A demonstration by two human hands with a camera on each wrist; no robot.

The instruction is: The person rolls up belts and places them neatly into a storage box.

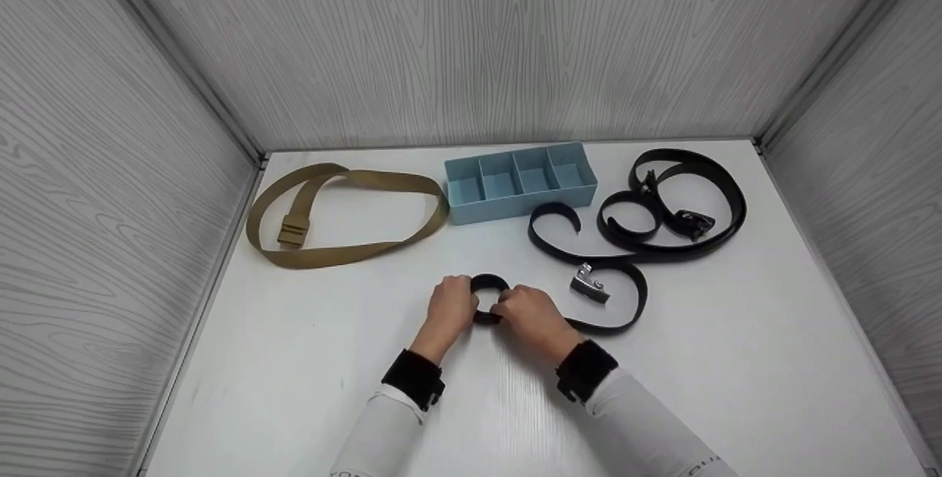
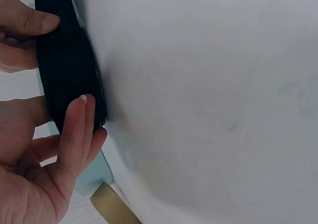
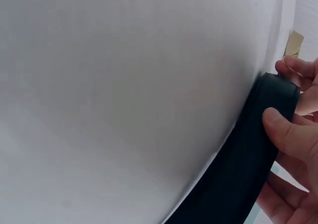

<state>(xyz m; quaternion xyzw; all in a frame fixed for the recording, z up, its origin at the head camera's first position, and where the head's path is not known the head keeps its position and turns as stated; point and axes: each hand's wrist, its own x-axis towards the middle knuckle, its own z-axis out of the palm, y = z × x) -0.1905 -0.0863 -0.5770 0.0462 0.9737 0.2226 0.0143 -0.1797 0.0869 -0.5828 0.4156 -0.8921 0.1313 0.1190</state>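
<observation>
A black belt (image 1: 486,280) is rolled at one end into a small ring between both hands, low over the white table. My left hand (image 1: 451,308) holds the ring's left side, its fingers along the outside in the left wrist view. My right hand (image 1: 536,316) pinches the ring's right side, with the thumb (image 3: 278,124) pressed on the outer face of the strap in the right wrist view. From the right hand the belt's loose length (image 1: 639,308) runs right and curves back. A silver buckle (image 1: 590,287) lies inside that curve.
A blue four-compartment box (image 1: 515,206) stands at the back middle. Left of it lies a tan webbing belt (image 1: 353,252) in a wide loop with its buckle (image 1: 294,231). More black belts (image 1: 736,205) lie loosely coiled at the back right. Grey panels enclose the white table (image 1: 309,359).
</observation>
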